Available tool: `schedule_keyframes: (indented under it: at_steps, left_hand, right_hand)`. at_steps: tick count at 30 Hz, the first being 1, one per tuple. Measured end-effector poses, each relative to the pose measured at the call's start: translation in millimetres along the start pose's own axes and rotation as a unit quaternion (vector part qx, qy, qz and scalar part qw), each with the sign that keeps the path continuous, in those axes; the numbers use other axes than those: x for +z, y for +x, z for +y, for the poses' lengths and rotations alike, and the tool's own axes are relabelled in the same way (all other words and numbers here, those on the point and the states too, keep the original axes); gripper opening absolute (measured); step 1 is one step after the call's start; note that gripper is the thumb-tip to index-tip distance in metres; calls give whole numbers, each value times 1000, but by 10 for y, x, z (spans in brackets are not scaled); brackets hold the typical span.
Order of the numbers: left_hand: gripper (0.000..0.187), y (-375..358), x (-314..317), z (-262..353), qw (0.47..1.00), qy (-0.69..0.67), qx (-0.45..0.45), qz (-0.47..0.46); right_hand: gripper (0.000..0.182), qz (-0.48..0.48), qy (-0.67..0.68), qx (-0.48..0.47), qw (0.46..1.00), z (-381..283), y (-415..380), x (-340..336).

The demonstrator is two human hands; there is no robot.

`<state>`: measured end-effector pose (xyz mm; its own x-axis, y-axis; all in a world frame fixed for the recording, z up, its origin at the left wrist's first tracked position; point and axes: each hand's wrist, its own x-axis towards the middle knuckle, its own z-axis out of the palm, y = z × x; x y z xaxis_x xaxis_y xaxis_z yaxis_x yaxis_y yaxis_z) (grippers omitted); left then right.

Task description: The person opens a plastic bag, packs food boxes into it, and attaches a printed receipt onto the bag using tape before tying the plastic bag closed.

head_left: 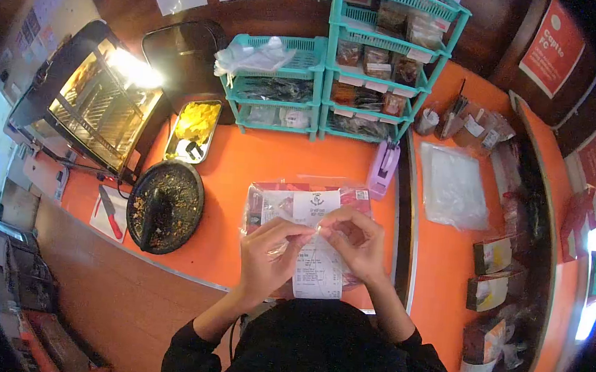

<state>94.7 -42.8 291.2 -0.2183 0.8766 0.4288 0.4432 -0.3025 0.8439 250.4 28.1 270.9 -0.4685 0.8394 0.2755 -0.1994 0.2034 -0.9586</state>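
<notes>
My left hand and my right hand meet above a long printed receipt. Thumb and fingers of each are pinched, the tips almost touching. A tiny pale bit shows between the fingertips, too small to name. Beneath the receipt lies a red package in clear plastic, partly covered by the hands. A purple tape dispenser stands beyond my right hand, at the right of the orange counter.
Left are a black mortar with pestle, a knife, a metal tray of yellow food and a lit display warmer. Teal racks stand behind. On the right lie clear plastic bags and several boxes.
</notes>
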Motion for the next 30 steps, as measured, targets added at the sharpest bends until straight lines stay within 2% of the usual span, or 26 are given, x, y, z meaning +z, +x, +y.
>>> schedule_keyframes:
  at_steps: [9,11,15,17,24,30]
  left_hand:
    - [5,33,13,27,1000,10,4,1]
    - [5,42,10,15,1000,13,1,-3]
    - [6,52,14,-16,999,17,42,-1]
    - [6,41,14,13,1000,6,-10,-10]
    - [8,44,25,-70,999,-17,-13,-27]
    - [6,46,6,-105,997,-33,-20,-69]
  right_hand:
    - [14,-20,-2,-13,1000,-4,14,-9]
    - [15,-1,-31,30,999,-58,13,4]
    - [16,-31,-74,-10,997,-77,35,-39]
    - [17,-30,-89,8,996,-94,38,-33]
    - [14,-38,-86,-4,996,-139,53,-51]
    - [13,-72,-159,-35,984,-177,89,-104]
